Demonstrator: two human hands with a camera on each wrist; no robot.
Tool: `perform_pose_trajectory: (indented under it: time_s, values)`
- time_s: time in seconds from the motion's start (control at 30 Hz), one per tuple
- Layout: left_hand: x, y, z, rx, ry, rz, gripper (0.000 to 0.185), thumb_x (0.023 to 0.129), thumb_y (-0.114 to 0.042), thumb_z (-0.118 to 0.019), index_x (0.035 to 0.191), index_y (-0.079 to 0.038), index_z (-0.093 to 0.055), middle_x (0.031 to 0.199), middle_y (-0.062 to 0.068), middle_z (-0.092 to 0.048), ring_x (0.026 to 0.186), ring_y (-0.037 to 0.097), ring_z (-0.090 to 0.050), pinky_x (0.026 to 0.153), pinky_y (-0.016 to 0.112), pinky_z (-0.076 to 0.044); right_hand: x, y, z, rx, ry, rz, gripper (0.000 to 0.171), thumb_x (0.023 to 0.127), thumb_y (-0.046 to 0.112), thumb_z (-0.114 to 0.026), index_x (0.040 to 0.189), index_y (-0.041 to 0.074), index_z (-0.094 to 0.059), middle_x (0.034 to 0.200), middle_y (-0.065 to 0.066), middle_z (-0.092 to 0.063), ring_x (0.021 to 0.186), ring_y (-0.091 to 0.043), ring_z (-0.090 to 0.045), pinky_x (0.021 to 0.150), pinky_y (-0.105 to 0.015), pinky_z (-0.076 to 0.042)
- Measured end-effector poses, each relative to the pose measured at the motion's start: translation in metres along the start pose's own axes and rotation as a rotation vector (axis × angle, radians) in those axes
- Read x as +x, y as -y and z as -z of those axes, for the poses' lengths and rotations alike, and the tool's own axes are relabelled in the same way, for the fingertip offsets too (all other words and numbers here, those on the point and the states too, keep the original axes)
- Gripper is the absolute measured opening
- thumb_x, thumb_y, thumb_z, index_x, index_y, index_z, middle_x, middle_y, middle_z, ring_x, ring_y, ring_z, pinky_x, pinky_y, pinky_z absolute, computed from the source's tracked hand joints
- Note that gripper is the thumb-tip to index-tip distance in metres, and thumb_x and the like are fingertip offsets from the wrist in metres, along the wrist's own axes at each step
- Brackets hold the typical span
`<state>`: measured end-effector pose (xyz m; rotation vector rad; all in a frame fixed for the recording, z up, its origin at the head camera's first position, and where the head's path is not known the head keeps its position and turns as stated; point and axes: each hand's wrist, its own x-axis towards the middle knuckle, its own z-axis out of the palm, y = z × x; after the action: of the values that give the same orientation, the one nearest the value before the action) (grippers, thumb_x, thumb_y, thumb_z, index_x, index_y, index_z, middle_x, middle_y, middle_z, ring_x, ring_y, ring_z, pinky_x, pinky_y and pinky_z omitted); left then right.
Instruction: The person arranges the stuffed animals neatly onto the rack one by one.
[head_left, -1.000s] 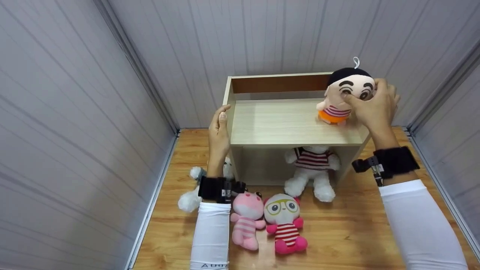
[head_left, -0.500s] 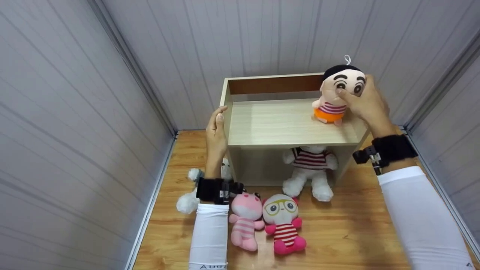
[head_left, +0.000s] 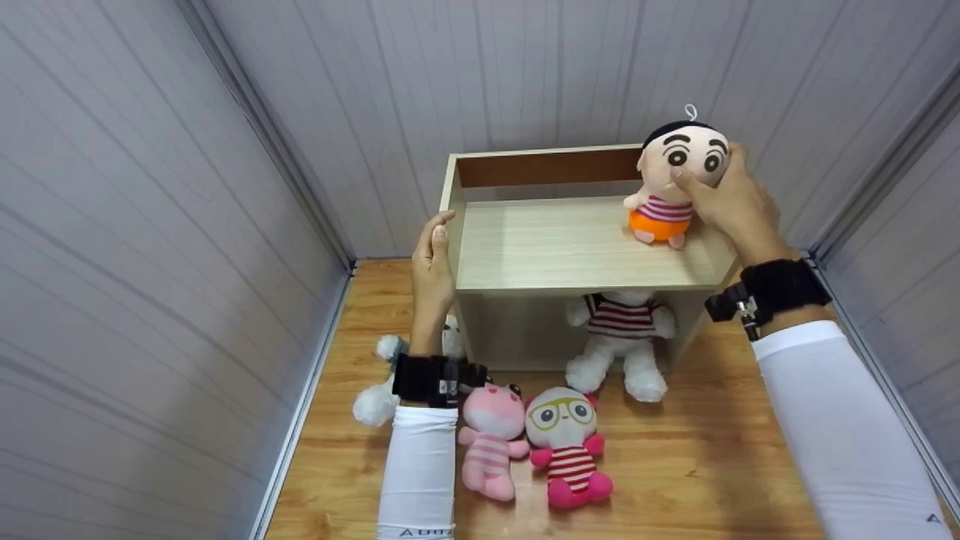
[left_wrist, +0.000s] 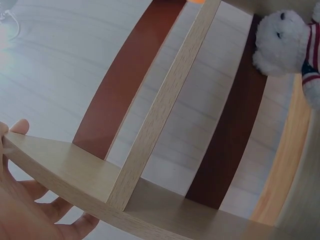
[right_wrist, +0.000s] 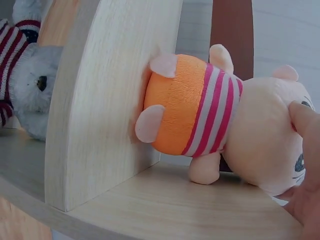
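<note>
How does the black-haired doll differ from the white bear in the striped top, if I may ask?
The black-haired doll has a smooth surface, while the white bear is fluffy. The doll is gripped by the right hand at the upper shelf; the bear is in the lower compartment, untouched. The doll has an orange lower body, while the bear's legs are plain white. Both have striped tops.

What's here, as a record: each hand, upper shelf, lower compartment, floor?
Left hand: grips left side panel of wooden shelf unit
Right hand: holds black-haired plush doll by its head
Upper shelf: doll upright at right end; contact with board unclear
Lower compartment: white teddy bear in striped sweater
Floor: pink striped plush toy beside plush toy wearing glasses; white plush toy partly hidden behind left arm
</note>
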<state>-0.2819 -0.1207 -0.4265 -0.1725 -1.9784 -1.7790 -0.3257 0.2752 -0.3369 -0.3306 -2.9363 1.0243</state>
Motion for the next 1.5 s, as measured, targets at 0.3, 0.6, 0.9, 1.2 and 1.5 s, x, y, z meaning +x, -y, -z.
perform_pose_trajectory:
  time_s: [0.3,0.6,0.9,1.2,1.5]
  values:
    - [0.001,-0.002,-0.003,0.003,0.011,0.009,0.038,0.112,-0.022,-0.036,0.139,-0.008,-0.059,0.152,0.011,-0.054,0.147,0.025,-0.043,0.122,0.044,-0.033,0.002,-0.005,0.004,0.02,0.028,-0.01,0.123,0.082,0.089,-0.044,0.161,0.018,0.018,0.163,-0.034,-0.024,0.143,-0.062,-0.03,0.116,-0.07,-0.024]
    - [0.001,-0.001,-0.006,0.008,0.008,0.007,0.038,0.112,-0.022,-0.037,0.139,-0.009,-0.06,0.15,0.01,-0.056,0.146,0.024,-0.044,0.122,0.043,-0.033,0.002,-0.02,0.01,0.026,0.136,0.097,0.094,0.099,0.041,-0.055,0.162,0.004,0.005,0.162,-0.038,-0.017,0.145,-0.059,-0.028,0.118,-0.067,-0.026]
    - [0.001,-0.001,-0.007,0.004,-0.005,0.003,0.037,0.112,-0.022,-0.038,0.138,-0.01,-0.061,0.149,0.009,-0.058,0.145,0.023,-0.046,0.12,0.042,-0.035,-0.004,-0.039,0.006,0.076,0.048,0.157,0.073,0.096,0.014,-0.038,0.164,0.013,-0.01,0.156,-0.036,-0.034,0.127,-0.052,-0.043,0.104,-0.063,-0.037]
    - [0.0,-0.002,-0.005,-0.005,0.001,-0.002,0.038,0.112,-0.022,-0.037,0.139,-0.007,-0.059,0.15,0.011,-0.055,0.146,0.024,-0.043,0.121,0.043,-0.033,-0.017,-0.046,-0.014,0.099,-0.229,0.156,0.061,0.098,0.013,-0.038,0.159,0.016,-0.035,0.143,-0.033,-0.053,0.118,-0.054,-0.054,0.097,-0.065,-0.041]
    - [0.001,-0.003,-0.003,-0.007,0.0,-0.011,0.038,0.112,-0.021,-0.036,0.139,-0.008,-0.059,0.15,0.011,-0.055,0.147,0.025,-0.044,0.122,0.044,-0.033,-0.021,-0.048,-0.022,0.085,-0.289,0.206,0.055,0.104,0.016,-0.039,0.159,0.016,-0.037,0.142,-0.035,-0.052,0.13,-0.061,-0.047,0.112,-0.071,-0.03]
